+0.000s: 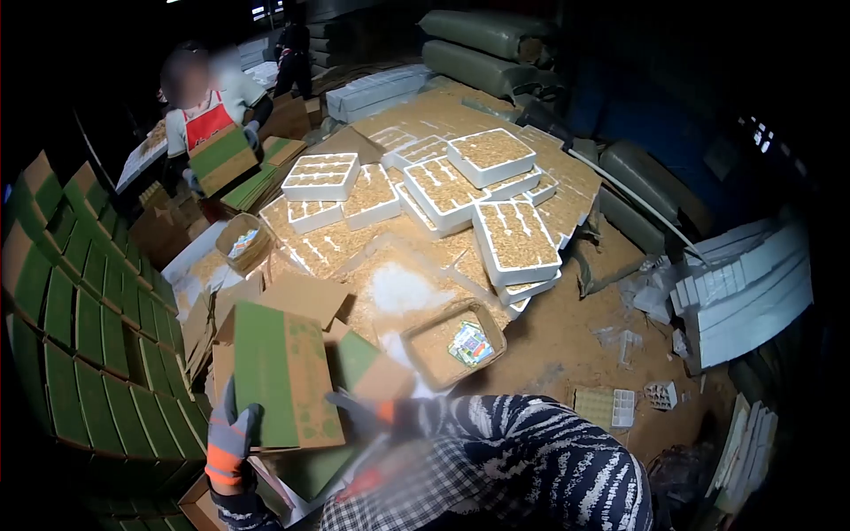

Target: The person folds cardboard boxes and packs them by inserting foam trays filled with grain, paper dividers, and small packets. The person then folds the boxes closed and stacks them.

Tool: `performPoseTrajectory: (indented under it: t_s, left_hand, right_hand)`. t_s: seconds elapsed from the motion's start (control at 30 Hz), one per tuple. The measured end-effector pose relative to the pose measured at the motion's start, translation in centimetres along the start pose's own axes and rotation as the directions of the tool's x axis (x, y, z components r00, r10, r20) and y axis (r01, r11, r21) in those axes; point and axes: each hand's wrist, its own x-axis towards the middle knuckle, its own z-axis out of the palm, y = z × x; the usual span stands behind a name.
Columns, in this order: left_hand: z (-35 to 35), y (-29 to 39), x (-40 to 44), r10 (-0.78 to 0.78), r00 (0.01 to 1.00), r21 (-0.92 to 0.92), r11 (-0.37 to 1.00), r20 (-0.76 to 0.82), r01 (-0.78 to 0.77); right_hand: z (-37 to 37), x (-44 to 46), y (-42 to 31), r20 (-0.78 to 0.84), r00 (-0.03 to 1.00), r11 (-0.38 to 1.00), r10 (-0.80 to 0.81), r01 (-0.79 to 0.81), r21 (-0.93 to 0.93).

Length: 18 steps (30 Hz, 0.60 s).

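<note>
A green and brown cardboard carton [282, 376] stands tilted in front of me, its broad face towards me and brown flaps raised behind it. My left hand [232, 434], in a grey and orange glove, grips the carton's lower left edge, with the thumb on the near face. At the carton's right edge is my right hand [361, 412], also gloved; it is blurred, and its grip is unclear. Another green and brown carton piece [367, 367] lies just behind that hand. A brown box [412, 347] beyond holds a few colourful printed cards [470, 343].
White trays [518, 239] filled with grain-like material stand stacked on the heaped table. Flat green cartons [88, 327] line the left side. A person in a red apron [212, 124] holds a carton across from me. White foam sheets [744, 292] and full sacks [482, 66] lie around.
</note>
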Motion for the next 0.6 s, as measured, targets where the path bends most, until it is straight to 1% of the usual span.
performPoseTrajectory:
  t_s: [0.03, 0.07, 0.1, 0.13, 0.17, 0.2, 0.23, 0.27, 0.3, 0.33, 0.37, 0.4, 0.43, 0.47, 0.5, 0.53, 0.57, 0.6]
  left_hand:
    - [1.0, -3.3, 1.7, 0.126, 0.985, 0.262, 0.953, 0.115, -0.152]
    - [1.8, -6.1, 2.7, 0.22, 0.943, 0.482, 0.817, 0.25, -0.318]
    - [3.2, -5.7, 2.0, 0.165, 0.927, 0.582, 0.737, 0.336, -0.342]
    - [4.8, -4.6, 0.9, 0.098, 0.907, 0.669, 0.643, 0.41, -0.372]
    - [5.2, -3.4, -0.1, 0.018, 0.886, 0.675, 0.642, 0.463, -0.365]
    - [5.3, -2.8, -0.8, -0.065, 0.858, 0.68, 0.642, 0.509, -0.354]
    - [5.0, -3.0, -0.9, -0.072, 0.831, 0.595, 0.732, 0.552, -0.332]
    - [4.5, -3.6, -1.0, -0.075, 0.801, 0.503, 0.812, 0.593, -0.296]
    - [4.2, -4.5, -0.7, -0.078, 0.789, 0.402, 0.888, 0.61, -0.223]
    - [4.1, -4.4, -0.3, -0.077, 0.786, 0.399, 0.889, 0.614, -0.224]
    - [4.1, -4.2, 0.1, 0.045, 0.805, 0.397, 0.853, 0.592, -0.34]
    - [4.1, -3.9, 0.4, 0.17, 0.805, 0.399, 0.798, 0.568, -0.451]
    - [4.1, -3.7, 0.5, 0.316, 0.835, 0.411, 0.757, 0.45, -0.507]
    - [4.1, -3.7, 0.4, 0.452, 0.833, 0.433, 0.712, 0.319, -0.553]
    - [3.7, -4.1, 0.4, 0.525, 0.824, 0.514, 0.657, 0.212, -0.551]
    - [3.1, -4.8, 0.7, 0.599, 0.794, 0.594, 0.602, 0.106, -0.534]
    - [3.0, -5.5, 0.8, 0.593, 0.8, 0.58, 0.684, -0.089, -0.442]
    - [2.8, -6.4, 1.0, 0.56, 0.779, 0.541, 0.764, -0.282, -0.353]
  right_hand:
    - [-1.9, 1.4, 4.3, 0.234, 0.935, 0.922, 0.266, -0.317, 0.22]
    - [-4.4, 1.6, 5.5, 0.37, 0.855, 0.877, 0.363, -0.448, 0.176]
    - [-6.4, 0.6, 2.7, 0.241, 0.9, 0.93, 0.364, -0.34, -0.137]
    - [-8.2, -1.5, -1.9, 0.115, 0.939, 0.861, 0.323, -0.242, -0.447]
    - [-10.0, -4.7, -3.9, -0.133, 0.943, 0.833, -0.304, 0.196, -0.517]
    - [-11.5, -7.3, -8.1, -0.488, 0.808, 0.91, -0.33, 0.134, -0.393]
    - [-16.7, -8.0, -8.6, -0.655, 0.567, 0.799, -0.5, 0.011, -0.601]
    - [-21.6, -9.0, -8.8, -0.786, 0.288, 0.823, -0.547, 0.017, -0.567]
    - [-27.2, -9.8, -8.8, -0.867, 0.059, 0.867, -0.495, 0.099, -0.489]
    - [-32.6, -10.0, -8.6, -0.918, -0.062, 0.883, -0.392, 0.255, -0.394]
    - [-36.4, -9.7, -8.6, -0.955, -0.064, 0.857, -0.288, 0.427, -0.288]
    - [-35.7, -9.7, -10.7, -0.973, -0.005, 0.81, -0.23, 0.554, -0.194]
    - [-34.5, -9.8, -13.1, -0.984, 0.054, 0.742, -0.17, 0.664, -0.091]
    - [-34.4, -9.1, -14.3, -0.99, -0.007, 0.792, -0.14, 0.6, -0.116]
    - [-35.7, -8.0, -14.6, -0.995, -0.059, 0.871, -0.086, 0.481, -0.103]
    - [-37.0, -7.0, -14.8, -0.993, -0.11, 0.932, -0.031, 0.355, -0.069]
    - [-36.7, -6.7, -16.1, -0.988, -0.156, 0.962, -0.015, 0.266, -0.057]
    - [-36.2, -6.5, -17.1, -0.979, -0.203, 0.984, -0.005, 0.172, -0.041]
